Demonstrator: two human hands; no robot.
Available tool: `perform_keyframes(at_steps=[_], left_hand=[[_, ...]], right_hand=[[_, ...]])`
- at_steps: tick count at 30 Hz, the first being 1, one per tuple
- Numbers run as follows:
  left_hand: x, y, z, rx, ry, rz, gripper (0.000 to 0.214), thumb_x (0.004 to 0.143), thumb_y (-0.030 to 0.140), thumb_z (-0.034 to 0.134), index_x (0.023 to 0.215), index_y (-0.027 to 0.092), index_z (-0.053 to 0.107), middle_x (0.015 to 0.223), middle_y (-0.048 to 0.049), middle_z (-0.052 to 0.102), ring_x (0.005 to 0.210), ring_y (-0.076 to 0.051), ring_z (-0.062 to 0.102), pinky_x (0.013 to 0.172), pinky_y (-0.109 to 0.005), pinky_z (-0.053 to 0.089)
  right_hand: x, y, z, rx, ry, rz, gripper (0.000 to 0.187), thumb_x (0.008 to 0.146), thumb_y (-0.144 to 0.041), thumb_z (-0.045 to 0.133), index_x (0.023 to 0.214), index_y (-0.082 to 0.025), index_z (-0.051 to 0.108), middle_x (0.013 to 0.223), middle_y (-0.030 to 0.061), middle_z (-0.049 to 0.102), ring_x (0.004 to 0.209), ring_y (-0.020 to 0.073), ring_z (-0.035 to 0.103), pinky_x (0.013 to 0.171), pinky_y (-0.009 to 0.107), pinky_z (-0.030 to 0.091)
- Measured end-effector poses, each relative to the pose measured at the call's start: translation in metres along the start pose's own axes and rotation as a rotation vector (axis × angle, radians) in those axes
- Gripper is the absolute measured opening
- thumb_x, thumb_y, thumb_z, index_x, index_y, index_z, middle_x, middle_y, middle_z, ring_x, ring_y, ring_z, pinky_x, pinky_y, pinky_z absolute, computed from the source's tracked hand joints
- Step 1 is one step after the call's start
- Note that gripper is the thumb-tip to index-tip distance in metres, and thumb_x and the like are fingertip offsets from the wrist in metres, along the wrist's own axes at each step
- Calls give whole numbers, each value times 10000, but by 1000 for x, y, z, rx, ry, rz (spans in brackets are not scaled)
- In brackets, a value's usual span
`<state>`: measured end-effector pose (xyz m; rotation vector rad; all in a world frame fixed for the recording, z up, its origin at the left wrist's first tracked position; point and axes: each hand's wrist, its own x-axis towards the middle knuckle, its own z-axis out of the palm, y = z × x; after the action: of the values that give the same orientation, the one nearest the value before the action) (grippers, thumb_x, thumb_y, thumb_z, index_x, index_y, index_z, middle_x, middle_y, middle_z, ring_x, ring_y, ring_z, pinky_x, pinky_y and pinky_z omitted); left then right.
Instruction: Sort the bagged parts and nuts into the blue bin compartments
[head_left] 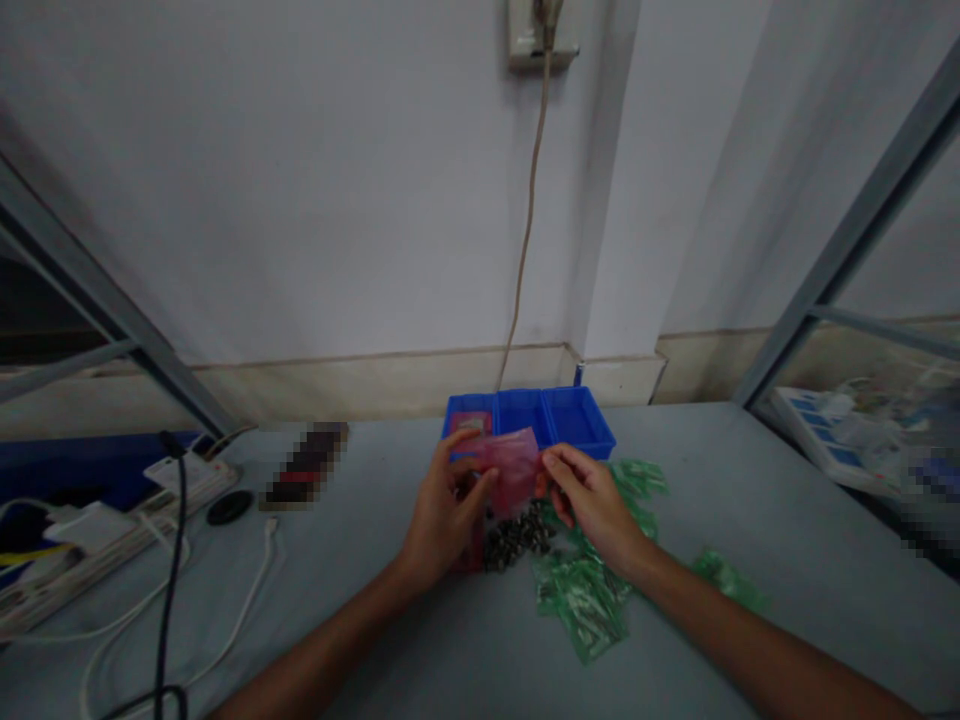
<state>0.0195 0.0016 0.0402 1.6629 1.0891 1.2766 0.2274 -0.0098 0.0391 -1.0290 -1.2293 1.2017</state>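
Observation:
A small pink plastic bag (516, 462) is stretched between my two hands above the table. My left hand (450, 505) pinches its left side, and my right hand (589, 495) grips its right edge with thumb and fingers. Below the bag lies a heap of small dark metal parts (517, 538), too small to name exactly. More pink plastic (470, 550) shows under my left hand. Several green plastic bags (589, 600) lie beneath and beside my right hand. Just behind the hands stands a blue tray (579, 420) with three compartments; pink plastic lies in its left one.
A power strip (112, 540) with plugs and white cables (247, 600) lies at the left, near a black cable (176, 560) and a black disc (229, 508). Another green bag (727, 578) sits by my right forearm. Metal frame posts (817, 270) flank the table; a wall stands behind.

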Motion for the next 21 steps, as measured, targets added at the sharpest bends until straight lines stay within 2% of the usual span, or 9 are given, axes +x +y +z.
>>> perform_keyframes(at_steps=[3,6,9,11,13,15,16,19,21], left_hand=[[0,2,-1,-15,32,7,497,972,397,714,1407,212,560,889,-11,752,664,-147,643,600,-231,470],[0,4,-4,83,15,56,264,1008,353,611,1163,200,759,1074,-72,789,926,-208,714,801,-291,544],[0,3,-7,119,-19,43,353,986,241,521,1221,214,783,1185,-78,783,1046,-238,710,897,-340,555],[0,1,-8,111,-32,34,396,956,220,545,1289,226,760,1227,-78,773,1042,-239,711,885,-339,562],[0,0,-8,96,-31,31,369,947,258,604,1278,230,765,1237,-82,771,999,-236,712,858,-330,561],[1,1,-7,97,-9,13,295,949,323,651,1183,220,798,1119,-75,791,880,-219,697,789,-311,546],[2,2,-7,111,6,3,259,951,354,665,1110,212,813,1021,-63,790,814,-208,676,748,-299,529],[4,6,-6,183,52,9,287,970,425,671,860,194,799,774,-22,704,713,-187,599,678,-282,464],[5,8,-7,235,58,49,347,983,445,665,761,193,756,719,-9,645,722,-187,572,680,-283,441]], right_hand=[[-2,-1,0,-28,-12,11,480,903,-688,684,848,-213,651,634,-40,586,445,93,434,381,204,287],[-2,-1,-1,-66,-8,-33,467,888,-671,717,814,-214,658,611,-51,514,464,97,408,392,210,279],[-2,1,-2,-75,-3,-74,411,921,-623,707,838,-222,687,618,-50,479,472,104,395,396,213,307],[-1,2,-2,-64,20,-112,360,933,-588,705,903,-231,737,752,-8,573,524,119,459,394,215,351],[-1,2,-3,-59,41,-164,316,939,-547,709,939,-241,786,1039,61,656,654,151,571,413,224,421],[-1,1,-4,-63,23,-205,275,951,-495,703,924,-249,824,1300,90,637,796,187,640,472,244,492],[-2,0,-4,-70,2,-212,262,961,-470,695,919,-254,838,1346,89,638,820,194,650,505,255,511],[-3,-1,-5,-97,-42,-188,237,974,-434,684,958,-277,861,1158,71,751,673,166,610,528,274,488],[-3,-1,-4,-110,-39,-159,235,973,-439,688,1002,-284,862,1018,51,787,571,146,546,510,276,443]])
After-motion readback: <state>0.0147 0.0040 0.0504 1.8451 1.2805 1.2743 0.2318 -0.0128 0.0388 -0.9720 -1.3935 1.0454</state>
